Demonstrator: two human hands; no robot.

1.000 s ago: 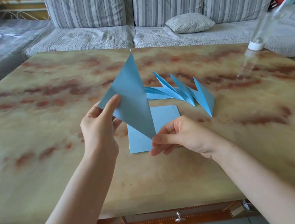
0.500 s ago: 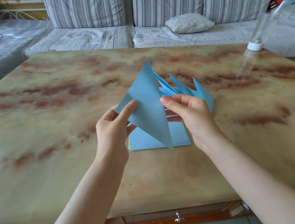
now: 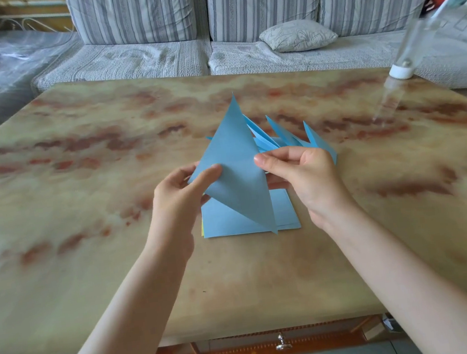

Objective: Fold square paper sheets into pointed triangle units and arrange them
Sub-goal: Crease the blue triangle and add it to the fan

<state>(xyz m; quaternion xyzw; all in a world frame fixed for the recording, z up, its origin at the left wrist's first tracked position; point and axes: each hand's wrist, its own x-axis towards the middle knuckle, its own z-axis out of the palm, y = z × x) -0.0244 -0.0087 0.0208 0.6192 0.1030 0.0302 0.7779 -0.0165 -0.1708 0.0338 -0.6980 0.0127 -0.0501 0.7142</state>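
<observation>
the folded blue triangle [image 3: 234,170] is held above the middle of the bench [image 3: 88,253], over the flat sheet stack [image 3: 226,222]. the left hand [image 3: 181,195] pinches its left corner, the right hand [image 3: 305,176] its right edge. it looks light, thin and easily creased, so edge pinches suit it. no readable writing shows.

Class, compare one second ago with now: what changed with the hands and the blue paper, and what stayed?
The right hand let go of the lower tip of the folded paper and rose to pinch its right edge. The paper drifted right and slightly down, over the stack of sheets. The left hand kept pinching the left corner; the stack and the finished units stayed put.
</observation>
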